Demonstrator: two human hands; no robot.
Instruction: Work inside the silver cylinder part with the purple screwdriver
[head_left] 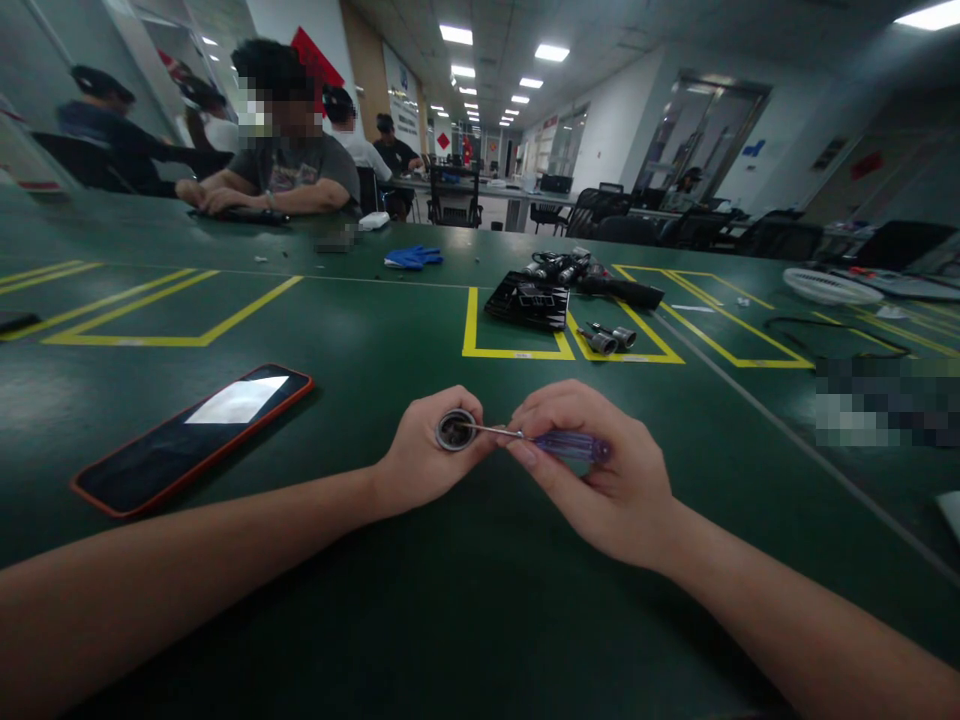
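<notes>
My left hand [424, 455] is wrapped round a small grey metal cylinder [444, 440], its round open end facing me. In my right hand [607, 470] is a screwdriver [566, 445] with a translucent purple handle, held between thumb and fingers. The thin shaft points left, and its tip reaches into the mouth of the cylinder. What the tip touches inside is too dark to make out. Both hands are above the green table [480, 620], close together.
A phone in an orange case [187, 450] lies at left. Beyond my hands are a black packet [529, 300], metal cylindrical parts [611, 340], a tangle of black parts [566, 265] and a blue glove [412, 258]. A person [289, 160] sits across the table.
</notes>
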